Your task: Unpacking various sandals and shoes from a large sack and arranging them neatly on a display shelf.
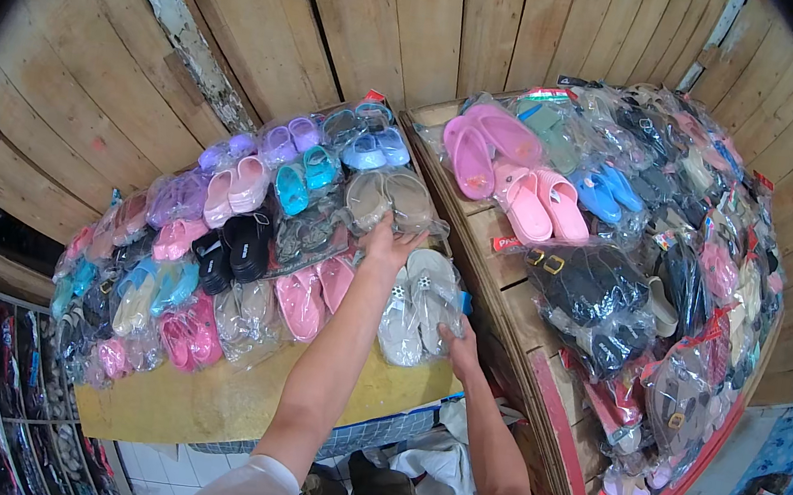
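Observation:
My left hand (391,242) reaches over the yellow table (220,411), its fingers at the lower edge of a pair of beige sandals in clear plastic (391,199); whether it grips them I cannot tell. Below, my right hand (459,343) has its thumb and fingers on the right edge of a bagged pair of light grey sandals with football-patterned ornaments (415,309). Bagged pink sandals (300,302) lie left of the grey pair, partly behind my left forearm. Turquoise clogs (307,179) and black sandals (240,247) lie further left, also in plastic.
A wooden platform (547,407) on the right bears many bagged sandals, with pink slides (546,206) near its left side. Between it and the table runs a dark gap. Plank walls (424,21) rise behind. A white cloth or sack (446,476) lies low near my legs.

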Demonstrator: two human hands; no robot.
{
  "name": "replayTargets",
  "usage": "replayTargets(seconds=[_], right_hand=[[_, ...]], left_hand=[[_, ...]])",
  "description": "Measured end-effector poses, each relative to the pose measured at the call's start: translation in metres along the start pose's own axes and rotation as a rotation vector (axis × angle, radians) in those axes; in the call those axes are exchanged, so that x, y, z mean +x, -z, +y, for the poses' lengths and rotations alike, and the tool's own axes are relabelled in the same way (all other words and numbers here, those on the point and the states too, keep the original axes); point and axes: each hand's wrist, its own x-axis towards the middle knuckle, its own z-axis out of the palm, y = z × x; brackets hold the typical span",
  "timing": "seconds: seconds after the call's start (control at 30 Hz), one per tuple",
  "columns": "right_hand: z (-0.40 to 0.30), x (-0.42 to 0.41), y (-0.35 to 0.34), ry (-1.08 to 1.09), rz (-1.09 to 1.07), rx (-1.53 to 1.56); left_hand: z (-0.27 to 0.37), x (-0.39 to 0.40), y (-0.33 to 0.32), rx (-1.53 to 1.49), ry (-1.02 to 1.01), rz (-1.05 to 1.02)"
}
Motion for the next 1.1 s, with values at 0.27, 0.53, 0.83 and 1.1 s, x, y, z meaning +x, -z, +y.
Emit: replayTargets(seconds=[0.27,0.53,0.83,1.1], right_hand=[[-0.002,0.033,-0.02,0.273,0.072,-0.504],[-0.018,0.111,-0.046,0.115,0.19,-0.385],[-0.045,0.078,-0.066,0.239,0.337,-0.705],[-0.073,-0.019,-0.075,0.788,0.208,-1.357]], left_hand=[[0.01,-0.003,0.012,0.062,-0.028,-0.041],[0.005,-0.05,0.031,0.51,-0.026,0.035],[-0.055,-0.126,0.124,1.872,-0.785,0.145],[-0.04,-0.131,0.09,2.309,-0.257,0.146]])
